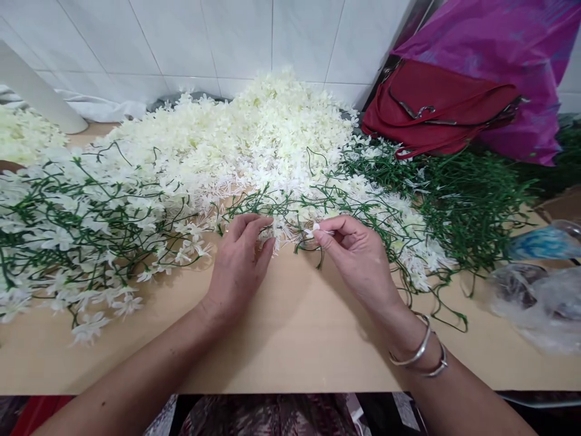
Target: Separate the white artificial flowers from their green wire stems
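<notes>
In my right hand (358, 257), thumb and forefinger pinch a small white artificial flower piece (314, 230) with thin stamen-like threads. My left hand (245, 257) is at the near edge of the heap, its thumb and forefinger apart beside white threads and petals (278, 233); I see nothing firmly gripped there. Between and behind the hands lie green plastic stems (267, 203). A big mound of loose cream-white blossoms (272, 127) rises behind them. To the left is a pile of white flowers joined to green stems (100, 212).
Green stems (472, 200) are heaped at the right, below a red handbag (440, 106) and a purple plastic bag (494, 36). Clear plastic wrapping (540, 303) lies on the table (290, 339) at the right. A white cylinder (49, 91) leans at the far left, near the tiled wall (245, 36).
</notes>
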Tool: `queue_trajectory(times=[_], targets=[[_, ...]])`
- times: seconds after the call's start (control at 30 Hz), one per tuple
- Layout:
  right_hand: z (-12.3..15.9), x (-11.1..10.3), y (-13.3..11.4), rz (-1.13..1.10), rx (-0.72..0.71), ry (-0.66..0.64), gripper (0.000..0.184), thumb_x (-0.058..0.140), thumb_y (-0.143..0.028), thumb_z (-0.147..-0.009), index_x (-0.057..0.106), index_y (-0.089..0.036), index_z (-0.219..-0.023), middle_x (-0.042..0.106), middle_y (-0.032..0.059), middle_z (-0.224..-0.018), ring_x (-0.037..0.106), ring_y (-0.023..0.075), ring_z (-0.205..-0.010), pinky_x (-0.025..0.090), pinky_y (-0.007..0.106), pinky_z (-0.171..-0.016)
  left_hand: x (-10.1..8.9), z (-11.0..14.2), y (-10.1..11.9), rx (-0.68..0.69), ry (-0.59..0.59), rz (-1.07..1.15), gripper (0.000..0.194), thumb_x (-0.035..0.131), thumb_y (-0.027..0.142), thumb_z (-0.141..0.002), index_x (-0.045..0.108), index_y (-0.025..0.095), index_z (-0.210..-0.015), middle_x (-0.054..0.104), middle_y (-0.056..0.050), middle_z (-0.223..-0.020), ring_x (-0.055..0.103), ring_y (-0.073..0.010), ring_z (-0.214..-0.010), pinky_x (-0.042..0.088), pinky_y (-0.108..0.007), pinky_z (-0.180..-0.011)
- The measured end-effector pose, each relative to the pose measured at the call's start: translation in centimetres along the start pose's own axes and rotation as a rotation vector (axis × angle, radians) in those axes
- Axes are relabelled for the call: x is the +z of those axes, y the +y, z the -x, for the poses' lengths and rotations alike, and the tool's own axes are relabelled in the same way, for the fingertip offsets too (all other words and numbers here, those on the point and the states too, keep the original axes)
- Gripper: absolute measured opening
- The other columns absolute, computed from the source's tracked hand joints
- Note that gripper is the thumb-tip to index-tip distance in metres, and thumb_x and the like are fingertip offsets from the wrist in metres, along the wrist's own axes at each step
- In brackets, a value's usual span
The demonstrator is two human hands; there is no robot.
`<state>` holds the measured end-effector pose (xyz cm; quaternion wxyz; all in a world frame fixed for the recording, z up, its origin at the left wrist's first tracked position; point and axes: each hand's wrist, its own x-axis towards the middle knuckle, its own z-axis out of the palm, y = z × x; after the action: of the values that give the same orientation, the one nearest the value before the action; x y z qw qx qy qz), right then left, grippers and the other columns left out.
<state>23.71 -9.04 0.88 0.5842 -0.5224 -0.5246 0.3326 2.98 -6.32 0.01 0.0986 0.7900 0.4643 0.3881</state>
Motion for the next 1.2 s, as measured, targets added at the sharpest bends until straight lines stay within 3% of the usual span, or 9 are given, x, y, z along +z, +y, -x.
queue_trajectory(times=[0.23, 0.43, 0.63, 0.83, 1.0, 1.1, 1.2], targets=[[-0.3, 0.1, 0.6, -0.016, 0.049, -0.025, 0.009, 0.079, -0.029, -0.084, 0.074, -0.022, -0.085, 0.075, 0.0016, -0.083, 0.068, 0.0177, -0.077, 0.055, 0.033, -0.075, 0.3, -2.9, -0.9, 0.067, -0.084, -0.180, 0.027, 0.065, 0.038, -0.101, 0.068, 0.019, -0.120, 0.070, -0.009, -0.116, 0.067, -0.0197, -0.078, 0.048, -0.031, -0.072], [-1.0, -0.4, 0.9, 0.001, 0.041, 0.051, 0.009, 0.079, -0.028, -0.082, 0.073, -0.022, -0.084, 0.074, 0.0009, -0.082, 0.065, 0.0170, -0.076, 0.053, 0.032, -0.074, 0.5, -2.8, -1.8, 0.049, -0.023, -0.041, 0.015, 0.058, 0.026, -0.104, 0.073, 0.022, -0.105, 0.074, -0.006, -0.108, 0.068, -0.0170, -0.080, 0.046, -0.028, -0.076], [-0.4, 0.3, 0.9, 0.084, 0.058, -0.046, 0.008, 0.074, -0.031, -0.087, 0.071, -0.023, -0.087, 0.073, 0.0022, -0.086, 0.065, 0.0187, -0.079, 0.051, 0.034, -0.075, 0.0, -2.3, -1.2, 0.276, 0.160, -0.022, 0.008, 0.061, 0.018, -0.100, 0.069, 0.019, -0.101, 0.074, -0.006, -0.101, 0.071, -0.0168, -0.086, 0.051, -0.027, -0.077], [0.2, 1.3, 1.8, 0.142, -0.054, -0.204, 0.006, 0.068, -0.019, -0.088, 0.070, -0.023, -0.084, 0.072, 0.0024, -0.088, 0.065, 0.0198, -0.085, 0.050, 0.035, -0.079, -0.4, -2.1, -0.3, 0.483, 0.040, -0.226, 0.005, 0.063, 0.019, -0.098, 0.068, 0.020, -0.097, 0.074, -0.006, -0.103, 0.070, -0.0201, -0.088, 0.051, -0.033, -0.078], [0.0, 1.1, 2.2, 0.019, 0.059, -0.133, 0.005, 0.073, -0.028, -0.088, 0.072, -0.023, -0.087, 0.071, 0.0022, -0.085, 0.064, 0.0194, -0.081, 0.049, 0.034, -0.075, -0.4, -2.2, -0.7, 0.583, -0.032, -0.345, 0.009, 0.063, 0.020, -0.099, 0.068, 0.020, -0.092, 0.074, -0.005, -0.105, 0.068, -0.0219, -0.089, 0.048, -0.037, -0.080], [-0.2, 0.7, 1.7, -0.010, 0.057, -0.047, 0.008, 0.076, -0.030, -0.087, 0.072, -0.023, -0.088, 0.071, 0.0011, -0.084, 0.062, 0.0180, -0.078, 0.047, 0.033, -0.074, -0.3, -2.1, -1.1, 0.622, -0.080, -0.320, 0.009, 0.064, 0.015, -0.098, 0.068, 0.021, -0.093, 0.074, -0.004, -0.106, 0.068, -0.0209, -0.090, 0.046, -0.036, -0.080], [-0.5, 0.1, 1.1, 0.004, 0.023, 0.023, 0.008, 0.076, -0.028, -0.087, 0.071, -0.023, -0.089, 0.070, 0.0009, -0.086, 0.062, 0.0178, -0.080, 0.047, 0.033, -0.076, -0.2, -2.0, -1.0, 0.601, -0.048, -0.238, 0.010, 0.062, 0.014, -0.099, 0.069, 0.021, -0.098, 0.075, -0.004, -0.100, 0.069, -0.0173, -0.083, 0.046, -0.033, -0.076]])
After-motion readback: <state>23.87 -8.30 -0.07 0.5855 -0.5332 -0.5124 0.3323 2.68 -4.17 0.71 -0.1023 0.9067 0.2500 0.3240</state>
